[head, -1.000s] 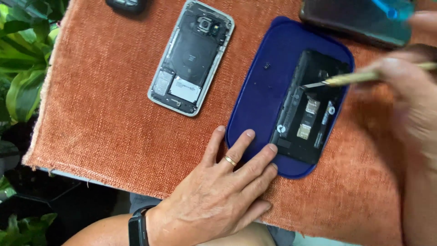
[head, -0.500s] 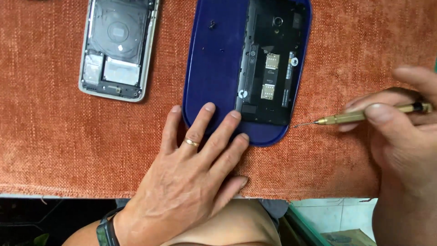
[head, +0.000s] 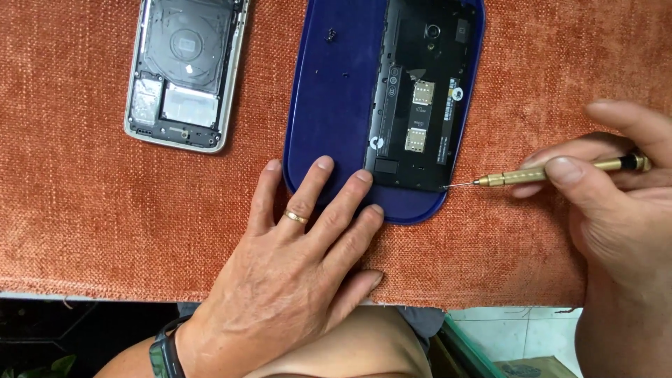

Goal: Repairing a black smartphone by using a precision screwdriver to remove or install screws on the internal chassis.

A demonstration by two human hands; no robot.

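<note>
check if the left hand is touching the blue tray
Touching. The head view shows the left hand with its fingertips resting flat on the blue tray, beside the opened black phone.

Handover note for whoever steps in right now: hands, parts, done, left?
Left hand: flat, fingers on the blue tray, steadying it.
Right hand: holds the brass screwdriver, tip at the lower right corner of the black phone.
Black phone lies in the tray, back off; loose screws beside it. Silver phone sits opened on the orange cloth.
Left: the corner screw.
</note>
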